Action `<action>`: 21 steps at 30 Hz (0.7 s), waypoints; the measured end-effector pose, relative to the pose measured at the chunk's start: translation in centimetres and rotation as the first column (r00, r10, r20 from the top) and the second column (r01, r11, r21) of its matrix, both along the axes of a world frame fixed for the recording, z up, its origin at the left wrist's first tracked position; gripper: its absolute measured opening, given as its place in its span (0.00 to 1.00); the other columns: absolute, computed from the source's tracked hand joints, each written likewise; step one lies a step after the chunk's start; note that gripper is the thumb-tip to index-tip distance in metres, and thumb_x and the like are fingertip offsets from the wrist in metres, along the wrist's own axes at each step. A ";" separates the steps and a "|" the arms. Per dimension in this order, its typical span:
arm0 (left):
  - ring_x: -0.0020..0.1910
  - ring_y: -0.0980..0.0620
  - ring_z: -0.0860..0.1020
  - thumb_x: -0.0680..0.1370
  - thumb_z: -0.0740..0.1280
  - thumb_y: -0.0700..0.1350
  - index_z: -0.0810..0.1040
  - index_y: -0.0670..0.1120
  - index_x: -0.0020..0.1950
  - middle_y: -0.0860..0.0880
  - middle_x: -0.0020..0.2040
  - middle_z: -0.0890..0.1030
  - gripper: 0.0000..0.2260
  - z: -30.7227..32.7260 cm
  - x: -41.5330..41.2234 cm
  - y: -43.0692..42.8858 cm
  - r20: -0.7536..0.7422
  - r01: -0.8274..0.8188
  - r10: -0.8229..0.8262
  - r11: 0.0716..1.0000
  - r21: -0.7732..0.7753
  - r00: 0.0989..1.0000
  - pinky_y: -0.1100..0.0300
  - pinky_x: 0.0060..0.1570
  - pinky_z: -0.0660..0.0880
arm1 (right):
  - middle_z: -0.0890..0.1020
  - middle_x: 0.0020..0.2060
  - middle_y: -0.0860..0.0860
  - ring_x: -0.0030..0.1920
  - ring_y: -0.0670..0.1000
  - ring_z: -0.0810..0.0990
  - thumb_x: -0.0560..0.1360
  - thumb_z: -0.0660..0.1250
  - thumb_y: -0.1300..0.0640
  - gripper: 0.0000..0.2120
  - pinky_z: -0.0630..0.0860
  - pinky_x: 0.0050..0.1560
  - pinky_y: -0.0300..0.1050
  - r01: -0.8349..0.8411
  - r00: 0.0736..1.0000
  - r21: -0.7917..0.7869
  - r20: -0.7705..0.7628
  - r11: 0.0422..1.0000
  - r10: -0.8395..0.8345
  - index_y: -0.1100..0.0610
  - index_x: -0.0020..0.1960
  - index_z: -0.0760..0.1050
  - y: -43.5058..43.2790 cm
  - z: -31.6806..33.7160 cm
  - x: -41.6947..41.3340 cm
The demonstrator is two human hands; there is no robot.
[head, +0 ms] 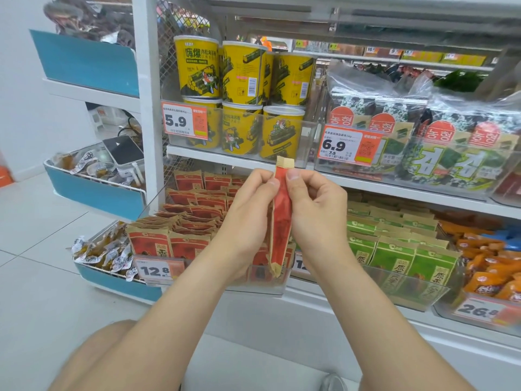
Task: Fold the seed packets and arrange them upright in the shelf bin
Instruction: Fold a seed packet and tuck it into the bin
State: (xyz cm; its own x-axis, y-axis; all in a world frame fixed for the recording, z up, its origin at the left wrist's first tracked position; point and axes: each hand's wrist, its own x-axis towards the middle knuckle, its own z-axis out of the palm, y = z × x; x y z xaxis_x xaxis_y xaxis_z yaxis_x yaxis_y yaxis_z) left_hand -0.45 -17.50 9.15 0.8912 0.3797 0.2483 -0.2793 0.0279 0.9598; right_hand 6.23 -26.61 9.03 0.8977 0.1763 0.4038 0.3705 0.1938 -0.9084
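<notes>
Both hands — left hand [248,210], right hand [315,210] — pinch a red seed packet [282,218] held edge-on, its long axis near upright, top tilted slightly right.

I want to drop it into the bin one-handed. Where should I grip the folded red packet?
Probably pinch the red packet near its tan top, from either side: it stands upright and narrow, leaving its lower end free to enter the bin.

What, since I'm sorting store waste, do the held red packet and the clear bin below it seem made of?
Red-and-tan folded seed packet: probably matte kraft paper, given tan fibrous-looking ends and sharp creases; inner lining unseen. Clear shelf bin: rigid glossy plastic, see-through with reflective edges.
</notes>
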 end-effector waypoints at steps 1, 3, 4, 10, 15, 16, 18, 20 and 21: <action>0.47 0.47 0.76 0.86 0.62 0.52 0.75 0.39 0.58 0.42 0.48 0.79 0.15 0.0 0.0 0.0 0.005 0.016 -0.016 0.999 -0.028 1.000 0.47 0.51 0.70 | 0.88 0.39 0.52 0.39 0.46 0.82 0.85 0.69 0.60 0.08 0.80 0.43 0.47 0.007 1.000 -0.003 0.013 1.000 -0.007 0.58 0.50 0.86 0.0 0.0 0.0; 0.49 0.45 0.76 0.83 0.62 0.53 0.76 0.42 0.54 0.41 0.49 0.79 0.14 -0.2 -0.1 0.2 0.014 0.048 -0.047 0.997 -0.067 0.999 0.45 0.54 0.70 | 0.88 0.39 0.52 0.38 0.46 0.82 0.85 0.69 0.60 0.08 0.80 0.43 0.46 0.009 1.000 0.009 0.021 1.000 -0.009 0.59 0.50 0.86 0.0 -0.1 0.0; 0.49 0.45 0.76 0.83 0.63 0.53 0.76 0.43 0.54 0.41 0.48 0.78 0.13 -0.2 -0.1 0.2 0.020 0.055 -0.053 0.995 -0.079 0.998 0.45 0.54 0.70 | 0.88 0.39 0.52 0.38 0.46 0.82 0.84 0.69 0.61 0.08 0.80 0.42 0.46 0.007 1.000 0.013 0.028 1.000 -0.007 0.59 0.50 0.85 -0.1 -0.1 -0.1; 0.53 0.35 0.80 0.88 0.62 0.50 0.74 0.41 0.57 0.29 0.53 0.80 0.12 -0.6 0.2 0.5 0.018 0.014 -0.011 0.986 -0.169 1.000 0.39 0.58 0.78 | 0.89 0.43 0.53 0.41 0.46 0.84 0.82 0.72 0.62 0.04 0.83 0.44 0.42 -0.101 0.994 -0.044 0.034 0.994 0.103 0.58 0.52 0.86 -0.8 0.3 -0.2; 0.56 0.36 0.83 0.89 0.59 0.53 0.71 0.46 0.66 0.40 0.54 0.81 0.12 -0.1 0.8 0.9 -0.026 -0.145 0.145 0.930 -0.336 0.989 0.31 0.65 0.76 | 0.87 0.53 0.59 0.48 0.52 0.86 0.79 0.74 0.57 0.10 0.82 0.49 0.47 -0.386 0.922 -0.334 -0.173 0.860 0.347 0.47 0.59 0.81 -1.6 0.6 -0.5; 0.53 0.39 0.83 0.90 0.58 0.54 0.70 0.46 0.68 0.42 0.52 0.82 0.13 0.0 0.7 1.1 -0.027 -0.160 0.162 0.918 -0.363 0.986 0.34 0.61 0.80 | 0.86 0.54 0.59 0.49 0.53 0.86 0.78 0.75 0.55 0.12 0.83 0.51 0.51 -0.437 0.897 -0.350 -0.237 0.829 0.373 0.46 0.60 0.79 -1.6 0.4 -0.5; 0.43 0.46 0.82 0.89 0.58 0.55 0.71 0.47 0.67 0.47 0.45 0.83 0.14 0.1 0.5 1.5 -0.041 -0.171 0.167 0.917 -0.359 0.985 0.46 0.45 0.81 | 0.87 0.55 0.60 0.47 0.58 0.87 0.75 0.77 0.50 0.16 0.83 0.57 0.61 -0.457 0.879 -0.331 -0.306 0.826 0.364 0.47 0.59 0.76 -1.5 -0.1 -0.4; 0.41 0.47 0.81 0.88 0.62 0.53 0.74 0.48 0.66 0.47 0.45 0.85 0.11 0.2 0.3 1.7 -0.076 -0.120 0.103 0.953 -0.279 0.992 0.50 0.41 0.77 | 0.88 0.51 0.60 0.45 0.59 0.87 0.76 0.78 0.45 0.16 0.82 0.58 0.69 -0.351 0.925 -0.307 -0.261 0.885 0.277 0.53 0.55 0.76 -1.5 -0.4 -0.1; 0.44 0.46 0.83 0.87 0.66 0.50 0.75 0.48 0.66 0.46 0.50 0.87 0.10 0.3 0.2 1.8 -0.098 -0.072 0.050 0.971 -0.228 0.994 0.48 0.44 0.79 | 0.88 0.48 0.59 0.44 0.58 0.86 0.78 0.76 0.43 0.16 0.82 0.57 0.71 -0.286 0.949 -0.300 -0.220 0.910 0.226 0.55 0.52 0.77 -1.6 -0.4 0.1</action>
State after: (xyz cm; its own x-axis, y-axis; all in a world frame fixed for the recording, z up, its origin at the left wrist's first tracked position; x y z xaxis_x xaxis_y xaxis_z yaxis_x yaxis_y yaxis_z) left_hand -0.27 -15.75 9.41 0.8794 0.4714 0.0662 -0.1990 0.2377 0.9507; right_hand 6.31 -28.21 8.61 0.8548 0.5038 0.1248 0.1763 -0.0557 -0.9828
